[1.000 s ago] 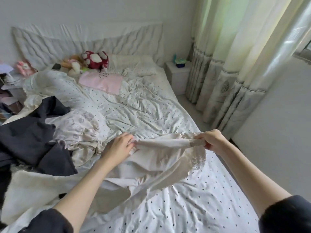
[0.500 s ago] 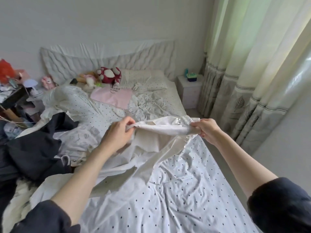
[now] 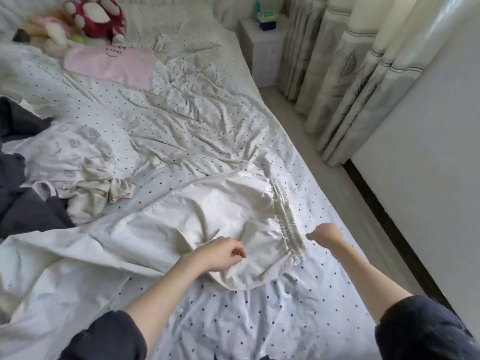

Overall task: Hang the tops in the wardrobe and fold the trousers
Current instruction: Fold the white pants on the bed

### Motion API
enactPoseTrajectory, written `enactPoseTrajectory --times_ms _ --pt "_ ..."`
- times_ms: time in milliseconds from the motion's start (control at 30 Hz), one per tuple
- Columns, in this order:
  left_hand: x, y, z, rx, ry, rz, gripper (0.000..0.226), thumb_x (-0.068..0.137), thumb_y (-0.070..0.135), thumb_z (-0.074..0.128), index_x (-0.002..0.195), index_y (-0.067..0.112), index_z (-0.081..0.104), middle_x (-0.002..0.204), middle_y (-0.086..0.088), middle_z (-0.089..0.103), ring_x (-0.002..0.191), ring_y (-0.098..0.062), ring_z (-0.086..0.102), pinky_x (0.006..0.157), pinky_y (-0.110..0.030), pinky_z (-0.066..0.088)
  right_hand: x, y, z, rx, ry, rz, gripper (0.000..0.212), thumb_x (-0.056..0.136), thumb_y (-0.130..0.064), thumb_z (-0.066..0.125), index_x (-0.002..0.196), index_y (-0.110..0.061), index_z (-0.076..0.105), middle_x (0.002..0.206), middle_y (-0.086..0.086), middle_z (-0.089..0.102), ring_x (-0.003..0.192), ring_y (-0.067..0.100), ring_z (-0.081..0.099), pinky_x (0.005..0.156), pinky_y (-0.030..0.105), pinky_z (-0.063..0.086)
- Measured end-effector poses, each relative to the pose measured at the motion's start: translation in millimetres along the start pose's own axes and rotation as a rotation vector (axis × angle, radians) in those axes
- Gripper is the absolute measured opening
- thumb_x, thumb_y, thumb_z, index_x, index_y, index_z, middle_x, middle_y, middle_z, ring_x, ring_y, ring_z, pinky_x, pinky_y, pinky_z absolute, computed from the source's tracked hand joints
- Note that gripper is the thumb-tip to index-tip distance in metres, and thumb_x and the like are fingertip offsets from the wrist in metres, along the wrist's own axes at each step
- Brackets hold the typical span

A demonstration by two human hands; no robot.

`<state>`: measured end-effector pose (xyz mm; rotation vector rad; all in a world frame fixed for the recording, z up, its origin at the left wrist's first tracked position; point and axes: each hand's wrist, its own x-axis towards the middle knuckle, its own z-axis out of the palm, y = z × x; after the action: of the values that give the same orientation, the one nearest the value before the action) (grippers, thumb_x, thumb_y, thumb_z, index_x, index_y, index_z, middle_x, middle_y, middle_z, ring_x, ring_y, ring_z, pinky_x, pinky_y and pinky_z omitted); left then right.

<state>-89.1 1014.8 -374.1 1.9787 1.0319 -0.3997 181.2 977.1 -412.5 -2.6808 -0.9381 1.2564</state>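
Note:
Cream trousers point(image 3: 228, 216) lie spread on the dotted bed sheet point(image 3: 259, 320), with the gathered elastic waistband point(image 3: 285, 219) toward the right edge and the legs trailing off to the left. My left hand point(image 3: 220, 255) sits on the seat of the trousers with curled fingers; whether it pinches the cloth is unclear. Just right of the waistband, my right hand point(image 3: 324, 235) is curled into a fist, apart from the fabric and holding nothing. A printed white top point(image 3: 72, 162) and dark garments point(image 3: 18, 183) are piled at the left.
A pink cloth point(image 3: 111, 66) and plush toys point(image 3: 96, 16) lie near the head of the bed. A white nightstand point(image 3: 262, 45) stands beside the curtains point(image 3: 350, 74). A strip of floor point(image 3: 337, 203) runs along the bed's right side, next to a white panel point(image 3: 428, 165).
The trousers, held up stretched between both hands, now lie on the bed. My right hand has let go of the waistband and my left has left its end. The view has tilted down.

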Motion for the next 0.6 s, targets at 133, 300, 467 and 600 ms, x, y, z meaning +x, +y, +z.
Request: enactPoseTrajectory --times_ms 133,300,467,600 --pt "14 -40 -6 -0.001 0.16 -0.053 0.024 0.093 0.018 0.05 0.112 0.018 0.065 0.114 0.002 0.062 0.106 -0.016 0.056 0.092 -0.023 0.039 -5 -3 27 -0.098 0.036 -0.044 0.025 0.092 -0.024 0.048 0.114 -0.012 0.053 0.112 0.008 0.058 0.107 0.027 0.052 0.095 0.039 0.038" --pt "31 -114 -35 0.035 0.446 -0.101 0.029 0.09 0.003 0.05 0.115 0.007 0.063 0.121 -0.009 0.058 0.117 -0.028 0.051 0.102 -0.032 0.035 10 -64 47 -0.215 0.194 -0.335 0.037 0.098 -0.029 0.039 0.132 -0.021 0.049 0.131 0.009 0.052 0.123 0.027 0.045 0.1 0.043 0.031" --pt "52 -179 -65 0.088 0.629 -0.226 0.038 0.088 0.011 0.041 0.119 0.001 0.059 0.122 -0.017 0.058 0.118 -0.038 0.049 0.1 -0.045 0.037 43 -149 77 -0.288 0.299 -0.655 0.034 0.099 -0.027 0.039 0.129 -0.017 0.053 0.132 0.008 0.052 0.122 0.028 0.046 0.098 0.041 0.031" --pt "64 -225 -84 0.074 0.519 -0.306 0.034 0.096 0.009 0.045 0.129 0.003 0.052 0.127 -0.019 0.054 0.121 -0.034 0.047 0.102 -0.039 0.034 63 -214 108 -0.344 0.321 -0.891 0.032 0.1 -0.028 0.037 0.122 -0.018 0.059 0.126 0.005 0.057 0.119 0.026 0.048 0.093 0.037 0.029"
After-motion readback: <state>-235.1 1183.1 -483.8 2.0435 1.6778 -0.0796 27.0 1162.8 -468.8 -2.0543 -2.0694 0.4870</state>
